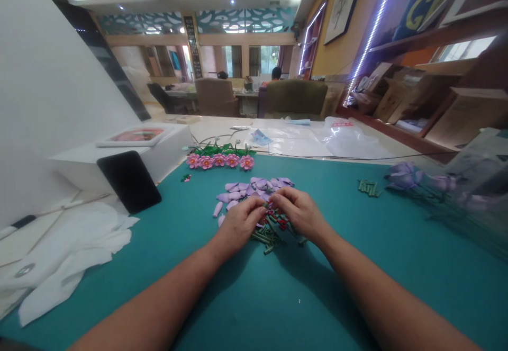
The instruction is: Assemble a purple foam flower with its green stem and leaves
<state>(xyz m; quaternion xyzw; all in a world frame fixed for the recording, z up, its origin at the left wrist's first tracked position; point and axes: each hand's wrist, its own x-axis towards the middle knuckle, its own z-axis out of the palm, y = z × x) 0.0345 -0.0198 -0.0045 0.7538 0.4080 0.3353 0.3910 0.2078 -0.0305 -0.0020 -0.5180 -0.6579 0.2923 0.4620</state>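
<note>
2 hands are meeting above green tubes.
Fingertips are pinching closed on an indistinct piece; purple petals are lying beyond, nearer left hand.

Petals just behind small tube pieces.

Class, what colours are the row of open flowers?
The flowers are pink, with orange centres; head view.
</note>
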